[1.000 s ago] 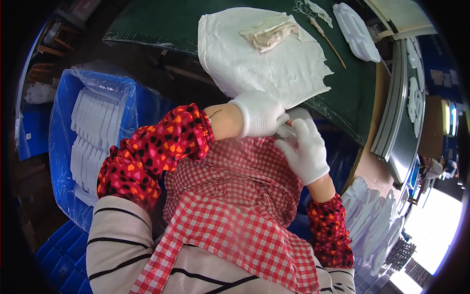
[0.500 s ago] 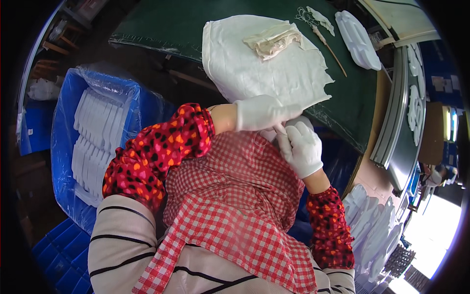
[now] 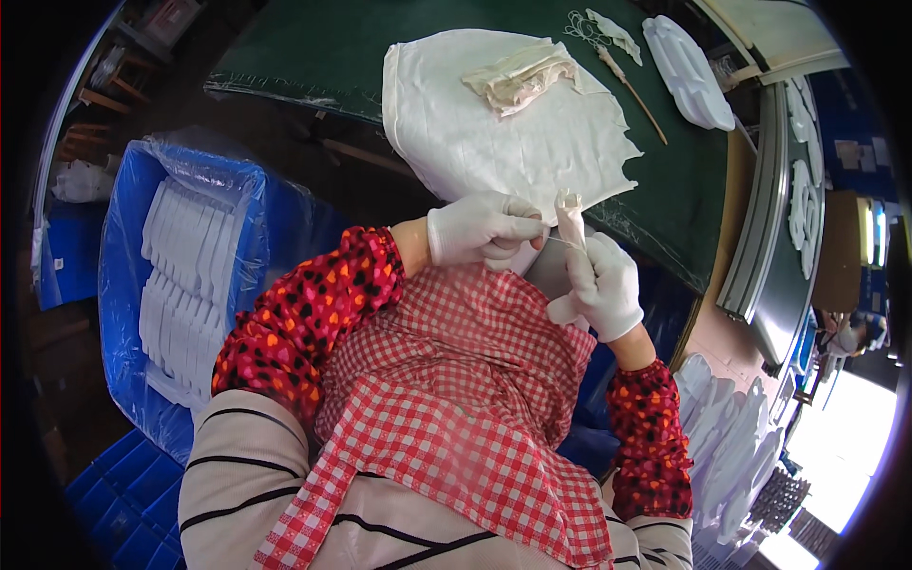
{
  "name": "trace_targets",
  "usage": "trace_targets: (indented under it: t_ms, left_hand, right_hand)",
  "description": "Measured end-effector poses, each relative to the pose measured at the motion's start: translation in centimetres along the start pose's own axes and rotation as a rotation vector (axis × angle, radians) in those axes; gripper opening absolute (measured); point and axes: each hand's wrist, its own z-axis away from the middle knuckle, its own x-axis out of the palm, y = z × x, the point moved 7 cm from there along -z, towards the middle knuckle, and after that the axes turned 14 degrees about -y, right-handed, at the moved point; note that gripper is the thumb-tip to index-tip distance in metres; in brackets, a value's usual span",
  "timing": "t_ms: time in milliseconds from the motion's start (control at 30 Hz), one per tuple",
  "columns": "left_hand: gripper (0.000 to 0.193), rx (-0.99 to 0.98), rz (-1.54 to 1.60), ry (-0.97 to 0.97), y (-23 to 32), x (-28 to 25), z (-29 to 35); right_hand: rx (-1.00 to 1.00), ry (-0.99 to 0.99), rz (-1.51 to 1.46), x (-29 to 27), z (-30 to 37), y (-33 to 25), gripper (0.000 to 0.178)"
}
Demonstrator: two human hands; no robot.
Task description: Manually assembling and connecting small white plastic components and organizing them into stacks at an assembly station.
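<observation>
White gloves cover both my hands, which meet in front of my chest at the near edge of the table. My right hand (image 3: 606, 287) is closed round a small roll of white cloth (image 3: 569, 223) that stands up from its fingers. A thin white string (image 3: 556, 238) runs from this roll to my left hand (image 3: 484, 230), whose fingertips pinch it. Just beyond lies a large white cloth (image 3: 494, 152) with a ragged right edge, and a crumpled cream rag (image 3: 522, 78) rests on it.
The green table (image 3: 313, 47) also carries a cloth-tipped stick (image 3: 635, 95), loose string (image 3: 586, 30) and a white moulded plastic part (image 3: 689, 74). At left, a blue plastic-lined bin (image 3: 119, 285) holds rows of white parts. More white parts (image 3: 727, 437) stand at lower right, below a conveyor (image 3: 774, 237).
My hands have drawn slightly apart. The cloth roll now stands upright in my right hand, and the string stretches across to my left fingertips.
</observation>
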Motion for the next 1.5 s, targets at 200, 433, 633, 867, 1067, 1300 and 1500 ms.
trace_targets:
  t_ms: [200,433,633,867,1067,1300,1500]
  left_hand:
    - [0.021,0.011,-0.006,0.104,-1.2,0.1,-0.4]
    - [0.011,-0.106,-0.829,0.165,4.9,-0.2,-0.6]
    - [0.008,0.072,-1.477,0.164,8.4,5.9,-0.2]
    - [0.013,0.244,-1.193,0.559,4.2,5.5,3.6]
    - [0.022,0.218,0.002,0.379,-1.2,3.6,1.7]
    - [0.007,0.072,-0.372,0.245,2.8,3.6,0.8]
    - [0.009,-0.029,-1.301,0.213,7.6,5.7,1.0]
  right_hand:
    - [0.028,-0.025,-0.07,-0.5,0.0,-0.7,0.015]
    - [-0.145,-0.256,-0.116,0.2,0.8,-4.5,0.013]
    - [0.198,-0.351,-0.186,1.8,-0.2,0.5,0.026]
    - [0.287,-0.371,-0.533,0.6,-0.5,0.8,0.033]
    - [0.351,-0.42,-0.903,-0.2,-0.1,-0.9,0.04]
    - [0.054,-0.557,-0.756,0.6,1.0,-4.1,0.029]
    - [0.173,-0.555,-0.384,2.4,0.9,-1.5,0.032]
